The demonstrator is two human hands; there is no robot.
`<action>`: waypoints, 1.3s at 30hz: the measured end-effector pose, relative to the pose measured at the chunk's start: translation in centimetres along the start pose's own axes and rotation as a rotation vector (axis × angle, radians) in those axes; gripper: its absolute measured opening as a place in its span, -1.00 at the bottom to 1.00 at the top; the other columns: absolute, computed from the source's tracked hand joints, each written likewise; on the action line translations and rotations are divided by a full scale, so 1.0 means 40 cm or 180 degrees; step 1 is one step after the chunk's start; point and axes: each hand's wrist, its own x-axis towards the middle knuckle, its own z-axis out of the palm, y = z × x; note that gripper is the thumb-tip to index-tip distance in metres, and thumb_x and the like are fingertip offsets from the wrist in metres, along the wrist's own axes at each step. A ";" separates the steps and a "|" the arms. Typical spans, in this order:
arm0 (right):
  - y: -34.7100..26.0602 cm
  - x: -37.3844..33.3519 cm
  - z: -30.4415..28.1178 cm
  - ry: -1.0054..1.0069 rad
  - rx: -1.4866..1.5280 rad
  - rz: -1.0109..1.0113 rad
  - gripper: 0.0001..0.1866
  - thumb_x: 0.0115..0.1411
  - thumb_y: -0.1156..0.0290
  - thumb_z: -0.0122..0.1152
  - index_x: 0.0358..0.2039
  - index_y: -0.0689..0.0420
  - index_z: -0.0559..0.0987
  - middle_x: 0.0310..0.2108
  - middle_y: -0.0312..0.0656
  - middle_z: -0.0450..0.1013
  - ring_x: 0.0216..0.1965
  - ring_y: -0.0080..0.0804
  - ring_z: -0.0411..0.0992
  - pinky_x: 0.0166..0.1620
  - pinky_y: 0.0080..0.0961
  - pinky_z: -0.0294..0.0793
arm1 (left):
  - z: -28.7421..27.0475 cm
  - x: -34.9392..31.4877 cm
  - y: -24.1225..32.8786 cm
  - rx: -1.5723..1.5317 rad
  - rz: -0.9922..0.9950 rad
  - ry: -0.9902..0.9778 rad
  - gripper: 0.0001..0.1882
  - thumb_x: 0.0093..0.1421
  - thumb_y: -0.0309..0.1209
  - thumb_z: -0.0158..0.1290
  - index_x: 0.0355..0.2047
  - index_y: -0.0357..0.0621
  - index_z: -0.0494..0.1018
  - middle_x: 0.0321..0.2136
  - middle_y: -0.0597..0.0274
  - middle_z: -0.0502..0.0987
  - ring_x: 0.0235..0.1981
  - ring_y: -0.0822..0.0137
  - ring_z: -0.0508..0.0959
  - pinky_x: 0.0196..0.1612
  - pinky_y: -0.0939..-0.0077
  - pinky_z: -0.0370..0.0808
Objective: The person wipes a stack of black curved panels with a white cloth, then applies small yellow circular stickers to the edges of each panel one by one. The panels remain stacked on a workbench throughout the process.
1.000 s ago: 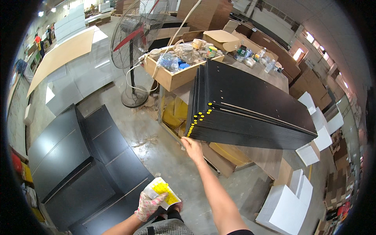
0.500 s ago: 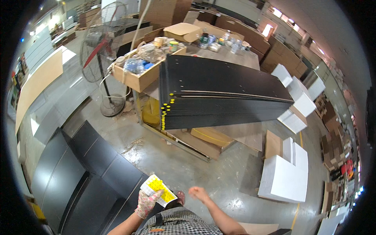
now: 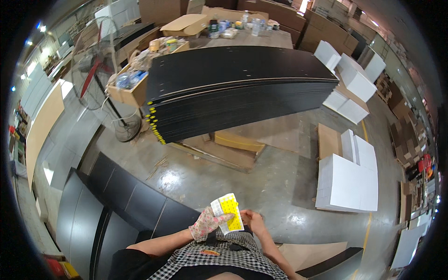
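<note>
My left hand [image 3: 206,223], in a flower-patterned glove, grips a white sheet of yellow round stickers [image 3: 228,205] in front of my checked apron. Its thumb lies across the face of the sheet. At the sheet's right edge is my bare right hand [image 3: 253,221], fingers curled together; whatever is between the fingertips is too small to make out. Beyond them stands a tall stack of black panels [image 3: 242,88] on a table. Yellow dots [image 3: 153,117] run down the stack's near left corner, on the panel ends.
Black panels [image 3: 126,191] lie low at the left. A standing fan [image 3: 95,70] is beside a wooden box of odds and ends [image 3: 128,93]. White panel stacks [image 3: 347,182] stand at the right. Flat cardboard pieces [image 3: 238,142] are under the table.
My right hand has come in from the right to the sticker sheet's edge. The left hand has brought the sheet to the right and turned it more upright. My view has shifted.
</note>
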 end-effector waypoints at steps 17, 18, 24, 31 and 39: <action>-0.243 -0.140 -0.804 0.0603 0.0983 -0.0390 -0.69 0.31 0.35 -0.12 -0.19 0.35 0.49 -0.31 -0.10 0.51 -0.35 -0.38 0.50 -0.28 -0.49 0.49 | 0.638 0.529 0.008 0.0035 -0.0694 -0.0466 -0.58 0.13 -0.20 0.15 -0.09 -0.22 0.46 -0.27 0.21 0.58 -0.27 0.44 0.54 -0.18 0.51 0.47; -0.252 -0.127 -0.821 0.0568 0.1119 -0.0380 -0.66 0.32 0.33 -0.13 -0.21 0.37 0.49 -0.30 -0.08 0.51 -0.34 -0.36 0.50 -0.27 -0.48 0.49 | 0.645 0.551 0.010 0.0026 -0.0630 -0.0344 -0.59 0.14 -0.22 0.13 -0.08 -0.22 0.46 -0.28 0.23 0.58 -0.26 0.44 0.54 -0.17 0.50 0.47; -0.299 0.008 -0.958 0.0229 0.1035 -0.0684 -0.70 0.29 0.35 -0.06 -0.21 0.38 0.49 -0.37 -0.20 0.49 -0.38 -0.50 0.44 -0.27 -0.50 0.47 | 0.701 0.756 0.000 0.0368 -0.0558 -0.0398 -0.60 0.16 -0.26 0.11 -0.05 -0.25 0.43 -0.22 0.21 0.56 -0.22 0.45 0.52 -0.15 0.51 0.46; -0.438 0.129 -1.184 0.0524 0.0623 -0.0587 -0.94 0.16 0.54 0.12 -0.39 0.27 0.48 -0.47 -0.31 0.45 -0.45 -0.63 0.38 -0.34 -0.68 0.38 | 0.765 1.056 0.094 0.0524 -0.0534 -0.0776 -0.60 0.18 -0.21 0.08 -0.09 -0.24 0.45 -0.29 0.18 0.58 -0.27 0.44 0.54 -0.19 0.51 0.46; -0.507 0.264 -1.426 0.0730 0.0787 -0.0605 -0.95 0.15 0.53 0.14 -0.38 0.22 0.46 -0.44 -0.39 0.41 -0.39 -0.72 0.31 -0.30 -0.74 0.30 | 0.870 1.383 0.140 0.1094 -0.0393 -0.1063 -0.53 0.17 -0.14 0.06 -0.06 -0.27 0.44 -0.30 0.09 0.58 -0.28 0.37 0.55 -0.19 0.45 0.45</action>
